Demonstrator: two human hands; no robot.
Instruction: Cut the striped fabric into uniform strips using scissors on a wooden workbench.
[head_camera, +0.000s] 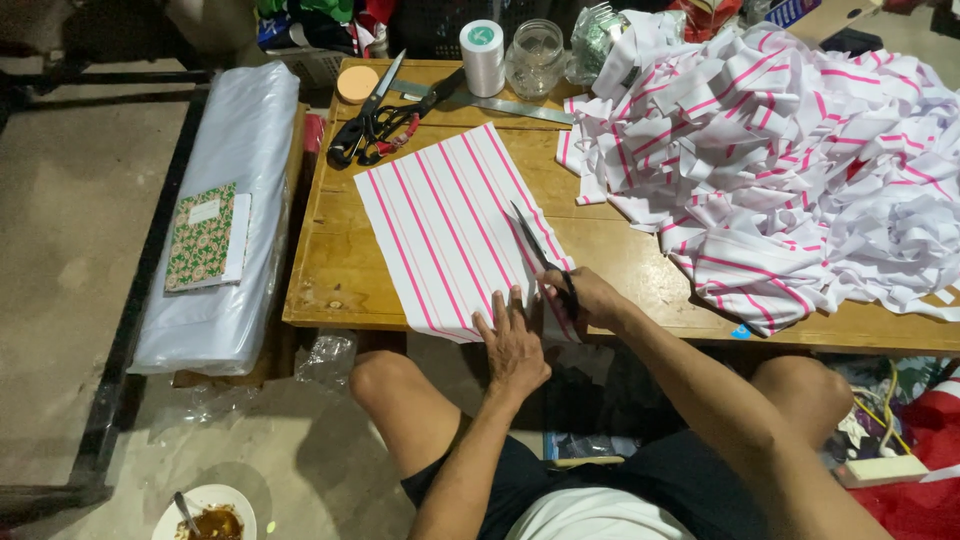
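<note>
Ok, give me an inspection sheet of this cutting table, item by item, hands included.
Surface: low wooden table, worn, bare at the left edge.
Job's things: striped fabric sheet, white with pink lines, lying flat; scissors cutting into its right side.
Clutter: heap of cut striped strips on the right; spare black scissors, metal ruler, thread spool, glass jar, round peach lid at the back.
Grips: left hand pressed flat on the sheet; right hand closed on the scissors.
Cables: wires and a power strip on the floor, lower right.
Surroundings: plastic-wrapped roll with a patterned notebook on it; bowl of food on the floor.
</note>
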